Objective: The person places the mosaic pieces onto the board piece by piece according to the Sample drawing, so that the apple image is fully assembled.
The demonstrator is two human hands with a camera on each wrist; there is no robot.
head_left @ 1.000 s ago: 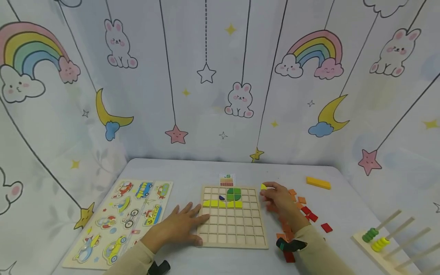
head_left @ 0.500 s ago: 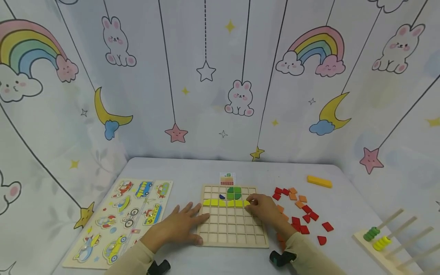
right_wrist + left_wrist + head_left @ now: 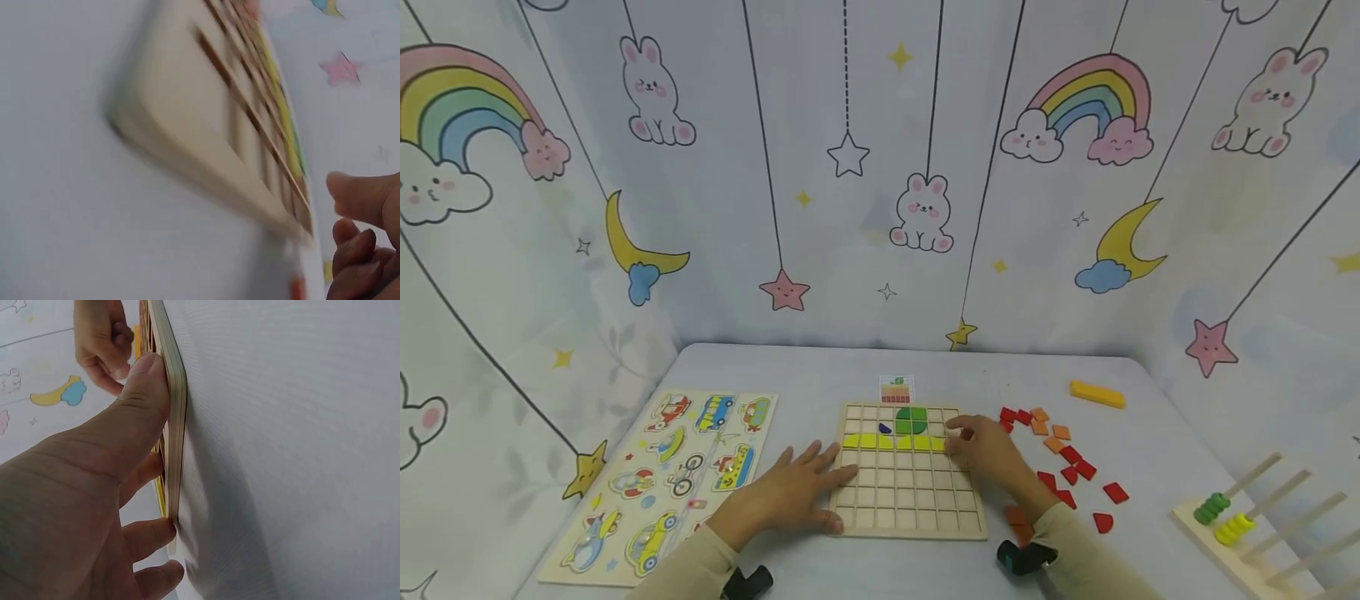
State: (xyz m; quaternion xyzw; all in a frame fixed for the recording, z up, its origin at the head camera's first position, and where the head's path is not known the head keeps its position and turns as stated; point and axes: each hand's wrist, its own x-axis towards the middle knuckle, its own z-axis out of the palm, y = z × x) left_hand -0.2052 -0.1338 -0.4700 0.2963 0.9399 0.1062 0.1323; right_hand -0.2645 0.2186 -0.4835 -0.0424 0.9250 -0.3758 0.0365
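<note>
Your left hand (image 3: 793, 492) spread flat, fingers straight, braced on near-left edge of board (image 3: 910, 535). Your right hand (image 3: 996, 454) lifted back from end of yellow row (image 3: 902, 443) since half second ago; thumb and forefinger apart, seemingly bare, though right wrist view blurred. Change: end yellow piece (image 3: 937, 444) now lies in sixth cell, row one cell longer than a second ago. Green pieces (image 3: 912, 421) above row; loose red pieces (image 3: 1116, 493) right of board.

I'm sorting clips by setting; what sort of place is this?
Probably a children's play or learning corner: a gridded wooden board, a picture puzzle and a backdrop printed with rabbits and rainbows suggest it.
</note>
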